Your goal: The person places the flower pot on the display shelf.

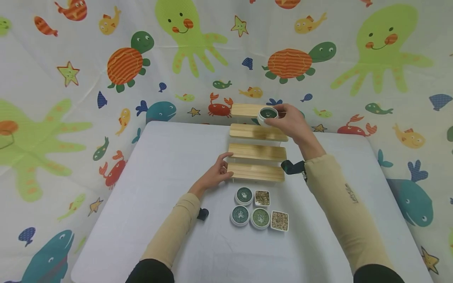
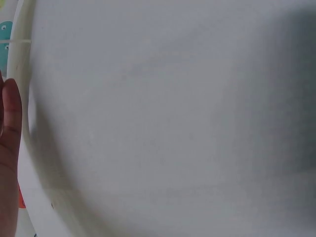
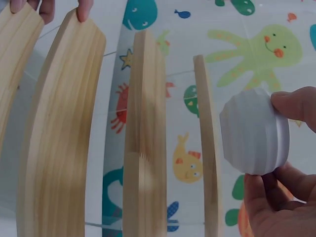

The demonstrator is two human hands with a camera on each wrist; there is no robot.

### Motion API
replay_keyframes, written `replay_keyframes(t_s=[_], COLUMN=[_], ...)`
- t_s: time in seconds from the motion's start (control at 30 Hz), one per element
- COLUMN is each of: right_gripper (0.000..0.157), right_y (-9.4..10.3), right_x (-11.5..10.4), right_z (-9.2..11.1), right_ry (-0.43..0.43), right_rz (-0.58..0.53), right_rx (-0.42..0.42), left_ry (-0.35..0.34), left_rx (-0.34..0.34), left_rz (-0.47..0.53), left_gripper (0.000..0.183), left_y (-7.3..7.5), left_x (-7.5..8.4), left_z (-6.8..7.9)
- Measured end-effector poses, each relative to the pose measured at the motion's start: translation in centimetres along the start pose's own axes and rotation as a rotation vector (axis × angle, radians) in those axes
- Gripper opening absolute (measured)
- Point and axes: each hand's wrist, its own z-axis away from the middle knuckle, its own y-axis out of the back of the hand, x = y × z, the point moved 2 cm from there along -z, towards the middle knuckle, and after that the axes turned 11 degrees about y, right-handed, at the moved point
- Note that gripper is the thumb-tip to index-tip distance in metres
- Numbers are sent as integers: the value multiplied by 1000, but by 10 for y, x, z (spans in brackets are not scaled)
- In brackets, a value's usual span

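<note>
My right hand (image 1: pixel 291 122) holds a white round pot (image 3: pixel 249 133) with ribbed sides and dark green contents, pinched between thumb and fingers. The pot is in the air by the top plank of a tiered wooden stand (image 1: pixel 256 172). In the right wrist view, a gap shows between the pot and that plank (image 3: pixel 210 148). My left hand (image 1: pixel 216 171) grips the stand's left end, its thumb on the lowest plank and a finger on the plank above. Only part of the left hand (image 2: pixel 10 133) shows in the left wrist view.
In front of the stand are round white pots with green contents (image 1: pixel 260 218) and square white pots with tan, grainy contents (image 1: pixel 280 221). A white cloth covers the table (image 1: pixel 170 157). Behind hangs a curtain (image 1: pixel 247 23) printed with sea animals.
</note>
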Motion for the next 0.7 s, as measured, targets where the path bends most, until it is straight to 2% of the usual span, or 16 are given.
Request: replay_keyframes(t_s=[0.5, 0.7], right_gripper=[62, 64], right_y=[-15, -17], right_x=[-4, -10], right_z=[-12, -19], right_ry=[-10, -24], right_rz=[-23, -37], right_rx=[3, 1], left_ry=[-6, 18], left_rx=[-21, -18], left_rz=[2, -17], left_gripper=[70, 70], left_y=[2, 2], left_x=[-4, -3], left_z=[1, 2])
